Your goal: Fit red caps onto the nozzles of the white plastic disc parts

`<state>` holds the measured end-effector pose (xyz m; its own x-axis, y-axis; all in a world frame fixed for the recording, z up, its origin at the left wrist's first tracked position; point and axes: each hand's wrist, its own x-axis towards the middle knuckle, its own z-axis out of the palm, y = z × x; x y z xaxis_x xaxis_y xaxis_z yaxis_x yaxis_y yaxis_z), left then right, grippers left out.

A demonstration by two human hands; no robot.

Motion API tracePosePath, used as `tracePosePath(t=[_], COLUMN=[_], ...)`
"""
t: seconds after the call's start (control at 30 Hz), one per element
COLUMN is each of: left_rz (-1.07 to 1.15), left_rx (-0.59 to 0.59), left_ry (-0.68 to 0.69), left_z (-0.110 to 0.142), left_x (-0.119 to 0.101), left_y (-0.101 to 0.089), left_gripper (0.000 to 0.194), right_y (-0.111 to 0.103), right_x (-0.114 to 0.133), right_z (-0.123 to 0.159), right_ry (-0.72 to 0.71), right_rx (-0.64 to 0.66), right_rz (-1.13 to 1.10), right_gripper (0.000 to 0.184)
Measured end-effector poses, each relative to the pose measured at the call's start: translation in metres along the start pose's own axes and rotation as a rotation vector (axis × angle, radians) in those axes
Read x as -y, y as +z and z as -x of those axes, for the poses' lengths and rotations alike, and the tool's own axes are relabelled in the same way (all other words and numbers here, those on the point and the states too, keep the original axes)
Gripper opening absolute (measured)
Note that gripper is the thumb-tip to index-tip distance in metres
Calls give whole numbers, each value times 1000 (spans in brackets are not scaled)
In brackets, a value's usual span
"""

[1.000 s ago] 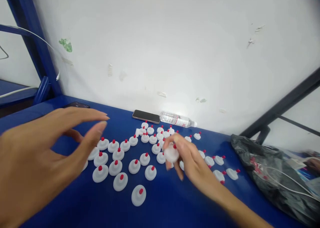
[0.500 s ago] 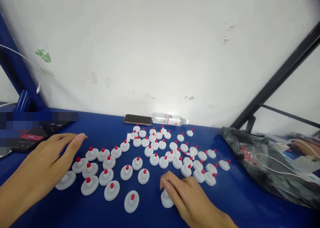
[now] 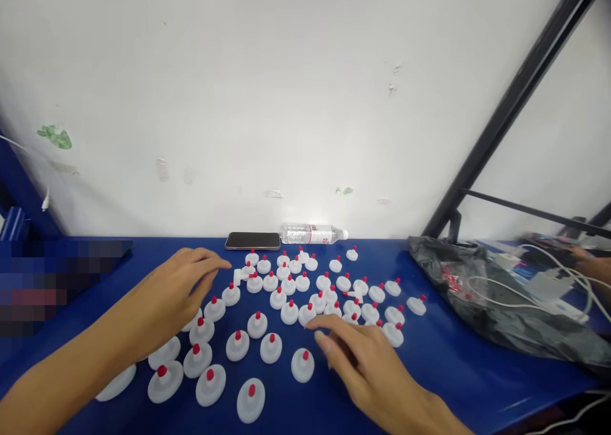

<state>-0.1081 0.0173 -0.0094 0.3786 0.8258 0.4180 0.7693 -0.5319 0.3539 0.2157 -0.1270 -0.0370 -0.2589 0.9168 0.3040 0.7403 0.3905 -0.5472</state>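
Many white plastic caps with red tips [image 3: 270, 347] stand spread over a blue table [image 3: 453, 358]. My left hand [image 3: 167, 298] hovers over the left group, fingers loosely curved and apart, holding nothing. My right hand [image 3: 363, 362] lies low at the front, fingers stretched toward the left. Its fingertips are just right of a cap [image 3: 302, 365] that stands alone on the table, and the hand holds nothing.
A phone [image 3: 252, 240] and a lying water bottle [image 3: 311, 234] rest by the white wall. A black plastic bag [image 3: 482, 295] with white cables sits at the right. A black frame bar [image 3: 506, 104] slants up on the right. Another person's hand [image 3: 589, 260] shows far right.
My right hand brought a cap from the middle pile to the front row, set it down and let go. My left hand moved right over the caps. The view shifted right.
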Motion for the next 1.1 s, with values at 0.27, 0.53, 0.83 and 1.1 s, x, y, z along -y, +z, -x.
tracePosePath(t=[0.27, 0.53, 0.83, 1.1], left_rz=[236, 521, 494, 486], left_rx=[353, 405, 359, 335], left_ry=[-106, -227, -286, -245], left_z=[-67, -62, -53, -46], left_x=[6, 28, 56, 52], left_y=[14, 30, 35, 34], left_gripper=[49, 52, 25, 31], right_y=[-55, -69, -33, -49], right_x=[-35, -43, -57, -79], right_z=[-1, -75, -187, -199], right_ry=[64, 15, -11, 80], right_rx=[-298, -129, 222, 309], right_rz=[189, 312, 450, 496], right_gripper=[33, 31, 30, 34])
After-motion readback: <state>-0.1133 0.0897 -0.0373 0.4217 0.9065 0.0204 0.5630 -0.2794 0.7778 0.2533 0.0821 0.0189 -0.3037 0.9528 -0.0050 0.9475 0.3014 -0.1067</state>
